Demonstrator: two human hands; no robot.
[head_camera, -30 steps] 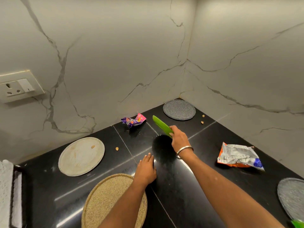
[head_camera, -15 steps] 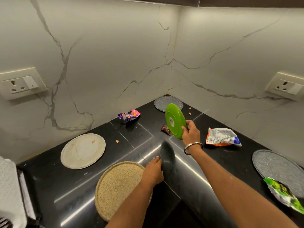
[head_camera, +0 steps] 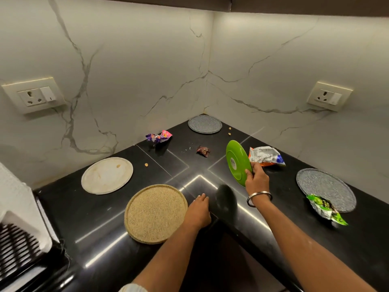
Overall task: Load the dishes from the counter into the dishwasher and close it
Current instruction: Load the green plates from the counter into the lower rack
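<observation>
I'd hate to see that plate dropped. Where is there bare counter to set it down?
Bare black counter lies between the round white plate, the purple candy wrapper and the small brown wrapper. More lies in front of the white plate. It is crowded by the right hand holding the green plate: silver snack bag, grey round mat.

Right hand (head_camera: 257,178) holds green plate (head_camera: 237,162).

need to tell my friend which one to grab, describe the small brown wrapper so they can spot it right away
Start at the inner corner of the black counter, where a grey mat lies against the walls. Come toward the camera from the mat: the brown wrapper lies alone on bare counter, between the purple wrapper and the green plate. It is the smallest, darkest packet; the others are bright or silvery.
</observation>
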